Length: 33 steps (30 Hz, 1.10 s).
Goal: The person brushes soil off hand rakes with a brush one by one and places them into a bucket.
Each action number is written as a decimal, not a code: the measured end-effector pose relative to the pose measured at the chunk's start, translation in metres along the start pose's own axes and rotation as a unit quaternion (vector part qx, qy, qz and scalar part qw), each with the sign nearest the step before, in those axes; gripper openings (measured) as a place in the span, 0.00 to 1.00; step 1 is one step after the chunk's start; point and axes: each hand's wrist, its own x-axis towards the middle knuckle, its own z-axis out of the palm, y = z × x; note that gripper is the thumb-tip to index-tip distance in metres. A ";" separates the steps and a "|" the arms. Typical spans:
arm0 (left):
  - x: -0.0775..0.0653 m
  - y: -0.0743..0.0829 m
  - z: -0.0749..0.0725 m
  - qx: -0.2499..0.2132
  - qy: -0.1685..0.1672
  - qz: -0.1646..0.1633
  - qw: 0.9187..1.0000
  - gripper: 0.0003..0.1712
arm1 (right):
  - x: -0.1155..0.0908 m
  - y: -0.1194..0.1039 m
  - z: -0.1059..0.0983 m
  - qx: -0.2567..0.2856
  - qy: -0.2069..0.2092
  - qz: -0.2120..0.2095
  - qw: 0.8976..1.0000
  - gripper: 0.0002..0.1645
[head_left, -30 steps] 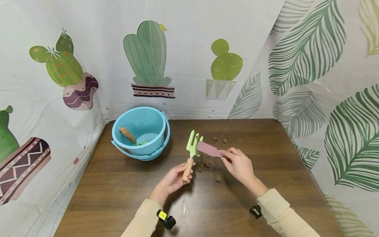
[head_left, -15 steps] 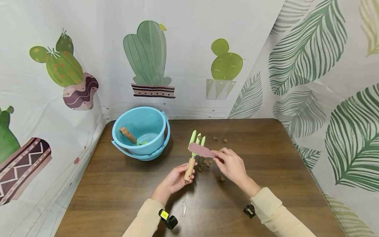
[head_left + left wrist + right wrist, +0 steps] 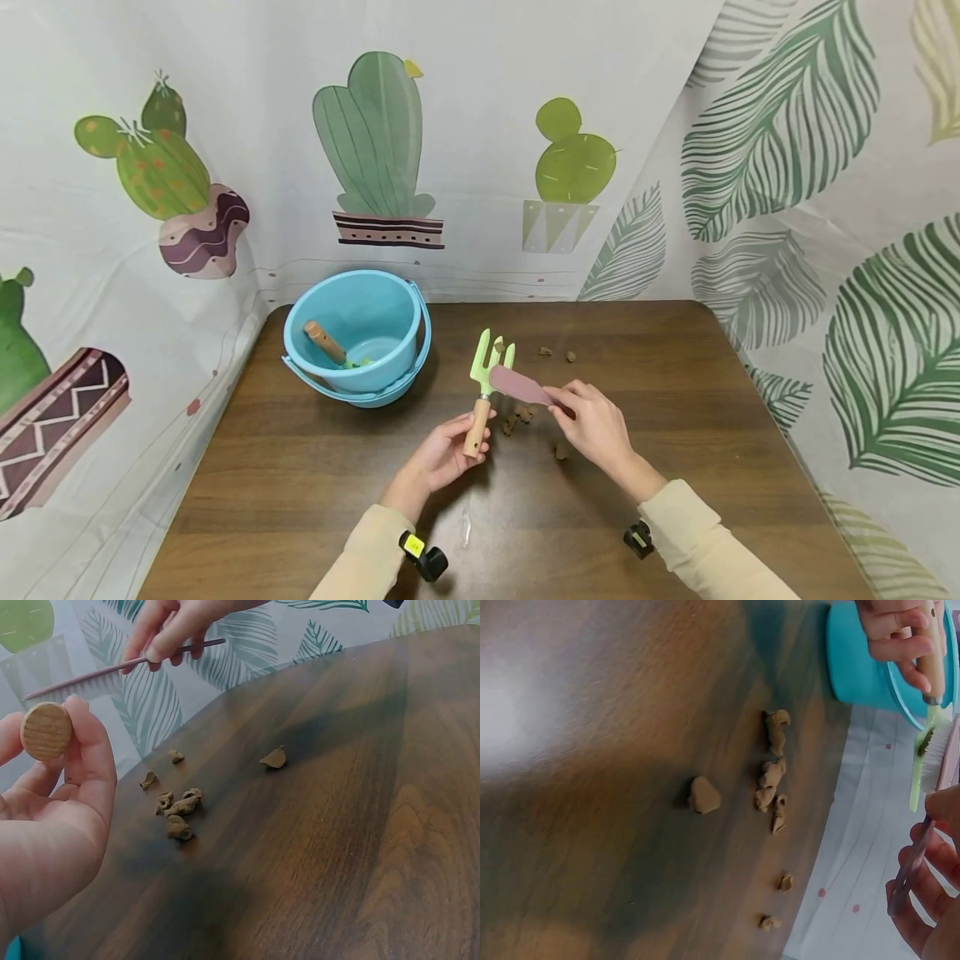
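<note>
My left hand grips the wooden handle of a light green garden hand fork, its tines pointing away above the table. A small brown clump clings among the tines. My right hand pinches the end of a pink brush, which lies across the base of the tines. In the right wrist view, white bristles on the brush face the fork and seem to touch it. Only the round handle end of the fork shows in the left wrist view. Several brown clumps lie below on the table.
A light blue bucket stands at the back left, with another wooden-handled tool leaning inside it. A thin clear strip lies on the brown table. Behind the table hangs a printed cloth.
The brush has gone left over the base of the fork's tines, then slightly back right. The fork has shifted a little right and back in my left hand's grip.
</note>
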 end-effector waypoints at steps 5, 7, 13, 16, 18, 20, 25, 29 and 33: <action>0.000 0.000 -0.003 -0.002 -0.006 -0.002 1.000 0.16 | -0.004 0.006 -0.002 -0.009 -0.006 0.001 1.000 0.16; -0.001 0.001 -0.003 -0.001 -0.009 -0.002 1.000 0.16 | -0.005 0.008 -0.003 -0.014 -0.006 -0.002 1.000 0.16; -0.003 0.004 -0.004 0.006 -0.008 0.012 1.000 0.17 | -0.007 0.017 -0.008 -0.023 0.005 0.000 1.000 0.15; -0.003 0.006 -0.004 0.012 -0.013 0.018 1.000 0.17 | -0.009 0.021 -0.009 -0.025 0.010 0.002 1.000 0.15; -0.003 0.008 -0.004 0.015 -0.016 0.018 1.000 0.17 | -0.008 0.022 -0.010 -0.026 0.012 0.001 1.000 0.15; -0.003 0.008 -0.003 0.012 -0.017 0.016 1.000 0.17 | -0.007 0.022 -0.010 -0.024 0.016 -0.002 1.000 0.15; -0.003 0.007 -0.001 0.007 -0.010 0.013 1.000 0.18 | -0.003 0.020 -0.012 -0.015 0.033 -0.010 0.999 0.15; -0.001 0.005 -0.001 0.008 -0.008 0.008 1.000 0.17 | 0.001 0.013 -0.011 -0.001 0.034 -0.005 0.999 0.16; 0.001 0.002 0.000 0.011 -0.017 0.001 1.000 0.16 | 0.005 0.005 -0.009 0.011 0.030 -0.001 1.000 0.16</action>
